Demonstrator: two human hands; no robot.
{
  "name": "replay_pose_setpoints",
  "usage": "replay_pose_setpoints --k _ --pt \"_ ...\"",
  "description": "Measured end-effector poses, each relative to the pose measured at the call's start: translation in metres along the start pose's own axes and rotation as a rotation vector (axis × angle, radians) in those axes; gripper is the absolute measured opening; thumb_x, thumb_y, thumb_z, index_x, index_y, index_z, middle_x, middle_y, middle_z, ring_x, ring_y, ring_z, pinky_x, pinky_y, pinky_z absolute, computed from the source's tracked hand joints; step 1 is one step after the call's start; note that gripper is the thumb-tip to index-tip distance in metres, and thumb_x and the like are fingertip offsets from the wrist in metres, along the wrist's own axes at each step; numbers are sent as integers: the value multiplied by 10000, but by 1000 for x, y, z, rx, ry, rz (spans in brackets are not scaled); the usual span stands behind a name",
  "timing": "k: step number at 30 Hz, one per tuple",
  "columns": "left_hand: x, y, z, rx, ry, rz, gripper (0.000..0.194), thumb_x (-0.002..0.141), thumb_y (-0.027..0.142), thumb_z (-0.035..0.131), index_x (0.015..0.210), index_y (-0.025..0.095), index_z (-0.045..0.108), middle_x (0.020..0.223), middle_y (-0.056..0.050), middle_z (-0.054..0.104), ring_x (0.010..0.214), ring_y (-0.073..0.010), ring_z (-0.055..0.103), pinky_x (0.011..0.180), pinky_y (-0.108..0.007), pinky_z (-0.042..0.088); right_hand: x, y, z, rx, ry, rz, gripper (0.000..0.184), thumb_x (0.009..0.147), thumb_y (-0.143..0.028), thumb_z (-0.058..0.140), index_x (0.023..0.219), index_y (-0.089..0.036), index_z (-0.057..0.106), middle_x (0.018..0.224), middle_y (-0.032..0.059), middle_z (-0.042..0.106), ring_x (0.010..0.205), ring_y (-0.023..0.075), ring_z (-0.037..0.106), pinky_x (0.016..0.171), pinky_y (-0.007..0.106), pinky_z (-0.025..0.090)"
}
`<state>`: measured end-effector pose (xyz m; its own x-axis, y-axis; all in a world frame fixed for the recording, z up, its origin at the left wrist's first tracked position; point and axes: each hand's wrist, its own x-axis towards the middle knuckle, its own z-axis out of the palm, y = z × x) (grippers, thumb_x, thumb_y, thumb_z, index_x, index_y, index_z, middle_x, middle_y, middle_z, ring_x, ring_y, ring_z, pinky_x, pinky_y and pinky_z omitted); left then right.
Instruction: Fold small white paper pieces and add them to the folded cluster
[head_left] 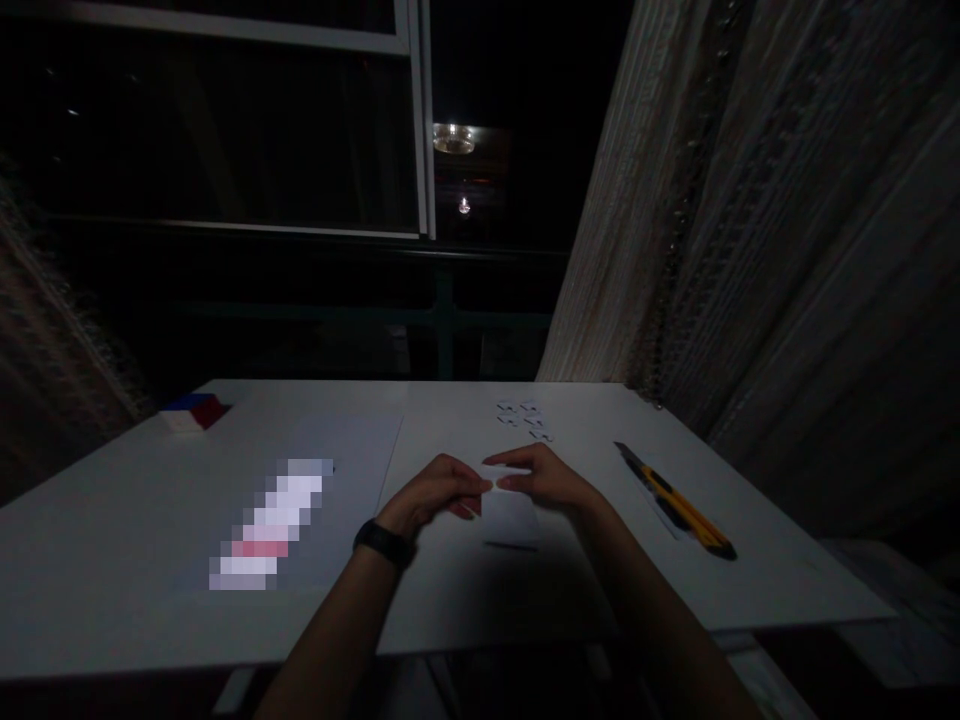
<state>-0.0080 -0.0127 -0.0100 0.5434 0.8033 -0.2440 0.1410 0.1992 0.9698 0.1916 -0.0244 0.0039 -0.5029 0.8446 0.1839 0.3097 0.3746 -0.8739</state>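
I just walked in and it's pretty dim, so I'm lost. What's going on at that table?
A person pinches a piece of white paper between the left hand and right hand, above the white table. A yellow-and-black cutter lies untouched to the right. Several small pieces sit beyond the hands, and a colored cube is at the far left.

On the worktop (112, 560), the cube (191, 412) sits far left, the sheet (356, 445) right of it, the cutter (684, 508) at right; between sheet and cutter is the paper (510, 521), bits (530, 409) behind it.
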Motion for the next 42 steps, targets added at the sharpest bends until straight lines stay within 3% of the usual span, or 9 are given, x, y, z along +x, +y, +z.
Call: replay_pose_setpoints --k 4,9,22,34,42 --pt "1 0 1 -36 16 9 292 550 340 752 643 83 649 571 -60 633 499 -120 579 532 -241 476 1 1 2 -11 18 21 386 661 -251 646 1035 -156 637 1019 69 662 948 223 600 877 385 431" --pt "3 0 1 -76 71 27 296 504 295 784 633 74 637 589 -62 629 506 -121 580 551 -260 490 3 5 5 -5 51 68 409 635 -182 645 1041 -140 628 876 53 683 766 180 622 732 321 483" --pt "10 -2 -1 -151 187 72 281 474 263 798 614 89 626 528 -33 614 489 -123 571 512 -258 485 4 5 0 93 124 102 434 637 -288 660 1028 -104 621 692 29 646 592 135 571 561 246 446" --pt "7 0 0 -168 233 75 290 471 241 800 637 87 618 550 -36 614 494 -125 575 503 -251 478 5 2 1 75 163 106 392 609 -264 669 968 -108 647 699 23 632 589 121 540 537 230 424" --pt "2 7 1 -134 178 55 266 494 246 791 614 76 626 519 -25 595 479 -105 551 504 -241 474 6 2 0 54 151 108 402 591 -263 686 957 -100 654 688 29 629 577 120 521 534 232 403"
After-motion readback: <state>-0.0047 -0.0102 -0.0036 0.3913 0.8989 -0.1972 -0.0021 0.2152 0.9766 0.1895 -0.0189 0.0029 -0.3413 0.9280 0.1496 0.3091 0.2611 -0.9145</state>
